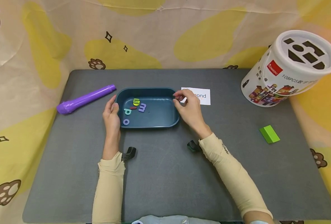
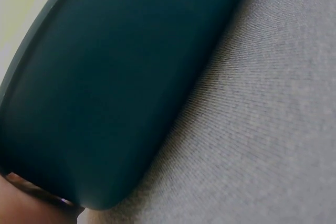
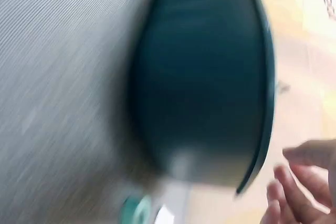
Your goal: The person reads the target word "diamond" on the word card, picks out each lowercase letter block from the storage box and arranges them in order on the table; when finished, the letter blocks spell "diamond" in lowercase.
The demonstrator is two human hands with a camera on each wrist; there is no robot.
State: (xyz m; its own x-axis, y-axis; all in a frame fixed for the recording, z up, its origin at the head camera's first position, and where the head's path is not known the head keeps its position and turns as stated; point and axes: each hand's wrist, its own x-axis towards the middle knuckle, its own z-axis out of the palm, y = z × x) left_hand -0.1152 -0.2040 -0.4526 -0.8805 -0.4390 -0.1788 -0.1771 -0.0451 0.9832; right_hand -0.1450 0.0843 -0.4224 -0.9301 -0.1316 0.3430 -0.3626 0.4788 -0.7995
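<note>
A dark teal tray [image 1: 162,115] lies on the table with small coloured pieces in it: a yellow-green piece [image 1: 136,101], a purple m-shaped piece [image 1: 142,107], a red bar [image 1: 133,108], a teal letter [image 1: 127,111] and a lilac ring [image 1: 126,122]. My left hand [image 1: 112,119] holds the tray's left end, its thumb at the rim. At the right end, my right hand [image 1: 189,109] is by the rim, thumb and fingers bent and apart. The right wrist view shows nothing between them. Partly behind this hand lies a white card [image 1: 206,99] reading "mond"; its start is covered.
A purple stick [image 1: 87,99] lies left of the tray. At the back right stands a white tub [image 1: 283,71] with shaped holes in its lid. Nearer the right edge lies a green block [image 1: 269,134]. A green ring-like piece [image 3: 135,211] shows, blurred, in the right wrist view.
</note>
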